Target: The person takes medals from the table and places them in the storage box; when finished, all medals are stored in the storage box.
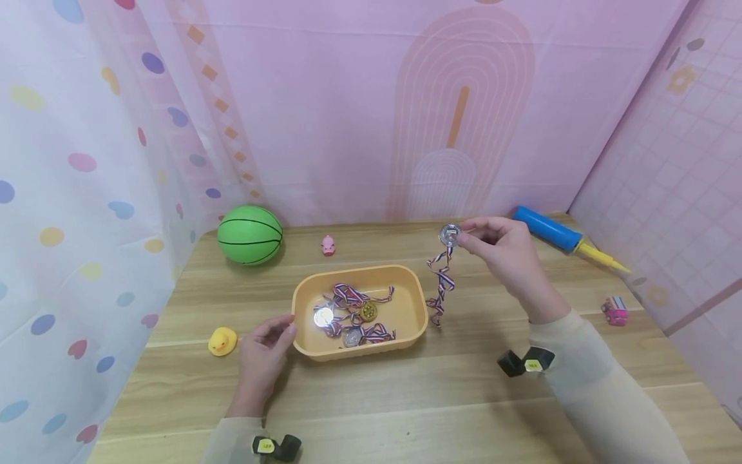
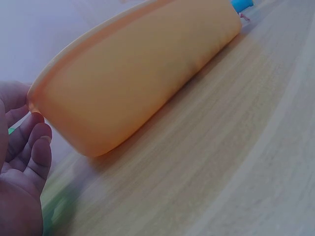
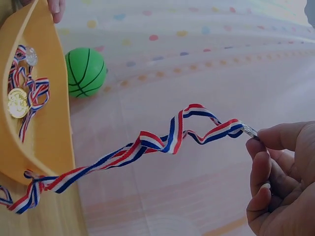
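Note:
In the head view my right hand [image 1: 504, 258] pinches a silver medal [image 1: 449, 234] by its edge, right of and above the basin. Its red, white and blue ribbon [image 3: 162, 141] dangles, crinkled, down beside the basin's right end. My left hand [image 1: 266, 354] pinches the left rim of the yellow-orange plastic basin [image 1: 406, 277], thumb and fingers on either side of the rim. Inside the basin lie a gold medal [image 1: 368, 312], a silver medal [image 1: 351, 336] and a medal bright with glare [image 1: 323, 316], among tangled striped ribbons.
A green ball [image 1: 250, 235] and a pink pig toy [image 1: 328, 245] stand at the back. A yellow duck [image 1: 223, 341] sits left of my left hand. On the right lie a blue and yellow pump [image 1: 547, 230] and a small pink toy [image 1: 615, 311]. Curtains border the wooden table.

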Action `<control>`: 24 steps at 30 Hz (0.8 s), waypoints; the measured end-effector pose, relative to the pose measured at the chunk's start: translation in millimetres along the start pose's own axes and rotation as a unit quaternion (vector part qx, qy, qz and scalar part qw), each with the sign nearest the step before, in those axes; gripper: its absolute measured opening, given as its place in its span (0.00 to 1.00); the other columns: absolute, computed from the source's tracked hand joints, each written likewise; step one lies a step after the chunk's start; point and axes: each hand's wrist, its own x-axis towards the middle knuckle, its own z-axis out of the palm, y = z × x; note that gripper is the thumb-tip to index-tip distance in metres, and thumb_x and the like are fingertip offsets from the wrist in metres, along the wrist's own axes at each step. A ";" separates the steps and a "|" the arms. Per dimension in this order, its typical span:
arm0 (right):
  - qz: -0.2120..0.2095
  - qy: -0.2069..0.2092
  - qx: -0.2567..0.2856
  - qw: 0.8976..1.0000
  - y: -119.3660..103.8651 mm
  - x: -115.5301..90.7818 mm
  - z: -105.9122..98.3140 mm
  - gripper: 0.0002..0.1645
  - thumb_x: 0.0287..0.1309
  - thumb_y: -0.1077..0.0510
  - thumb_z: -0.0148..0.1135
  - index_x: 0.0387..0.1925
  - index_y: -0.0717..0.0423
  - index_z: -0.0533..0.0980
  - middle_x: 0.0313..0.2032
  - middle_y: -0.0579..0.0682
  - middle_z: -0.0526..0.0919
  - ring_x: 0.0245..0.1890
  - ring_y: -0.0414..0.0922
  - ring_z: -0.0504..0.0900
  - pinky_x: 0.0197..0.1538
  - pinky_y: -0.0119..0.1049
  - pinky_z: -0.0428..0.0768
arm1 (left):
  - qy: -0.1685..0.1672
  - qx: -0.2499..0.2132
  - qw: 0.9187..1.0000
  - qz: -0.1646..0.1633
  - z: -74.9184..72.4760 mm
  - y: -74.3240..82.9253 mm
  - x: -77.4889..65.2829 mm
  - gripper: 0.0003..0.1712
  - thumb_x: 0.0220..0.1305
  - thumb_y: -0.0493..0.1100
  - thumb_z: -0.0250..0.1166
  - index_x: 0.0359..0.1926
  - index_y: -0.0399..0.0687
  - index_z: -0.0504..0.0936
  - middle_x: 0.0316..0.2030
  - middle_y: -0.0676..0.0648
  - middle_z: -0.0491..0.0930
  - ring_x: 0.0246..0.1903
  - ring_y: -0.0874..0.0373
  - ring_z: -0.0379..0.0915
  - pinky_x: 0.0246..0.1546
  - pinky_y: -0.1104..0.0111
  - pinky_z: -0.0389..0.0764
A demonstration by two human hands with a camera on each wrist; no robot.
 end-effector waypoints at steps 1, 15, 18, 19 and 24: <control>-0.003 0.000 0.001 1.000 -2.7 1.1 0.4 0.17 0.55 0.50 0.70 0.42 0.57 0.83 0.29 0.48 0.84 0.27 0.44 0.73 0.25 0.31 0.70 | 0.000 -0.001 1.000 0.002 0.1 0.1 -0.1 0.13 0.60 0.36 0.68 0.46 0.35 0.82 0.40 0.42 0.83 0.38 0.60 0.76 0.38 0.76 0.77; 0.009 -0.016 0.077 0.997 -47.4 20.5 19.7 0.16 0.54 0.54 0.71 0.43 0.57 0.82 0.32 0.52 0.84 0.35 0.49 0.79 0.37 0.33 0.78 | 0.001 0.027 1.000 -0.002 -1.5 -1.0 -1.1 0.13 0.60 0.40 0.68 0.45 0.40 0.83 0.41 0.45 0.83 0.39 0.59 0.76 0.38 0.76 0.77; -0.007 -0.021 0.095 0.995 -56.7 24.4 24.3 0.15 0.54 0.56 0.71 0.43 0.58 0.82 0.31 0.53 0.84 0.35 0.50 0.79 0.38 0.33 0.78 | 0.000 0.026 1.000 -0.004 -2.0 -0.1 -1.3 0.13 0.61 0.40 0.68 0.46 0.40 0.83 0.42 0.44 0.83 0.40 0.59 0.76 0.38 0.76 0.77; -0.012 -0.022 0.102 0.995 -59.7 25.6 25.8 0.15 0.54 0.57 0.71 0.42 0.58 0.83 0.30 0.52 0.84 0.34 0.50 0.79 0.36 0.33 0.78 | 0.000 0.026 1.000 -0.004 -2.1 0.2 -1.3 0.13 0.61 0.40 0.68 0.46 0.40 0.83 0.42 0.43 0.82 0.40 0.59 0.76 0.39 0.76 0.77; -0.033 -0.029 0.131 0.990 -72.5 30.4 32.3 0.13 0.52 0.60 0.72 0.40 0.60 0.83 0.26 0.50 0.83 0.29 0.45 0.77 0.32 0.32 0.76 | 0.001 0.025 1.000 0.001 -2.1 1.5 -1.5 0.13 0.60 0.40 0.68 0.46 0.40 0.83 0.43 0.41 0.82 0.40 0.59 0.76 0.39 0.77 0.77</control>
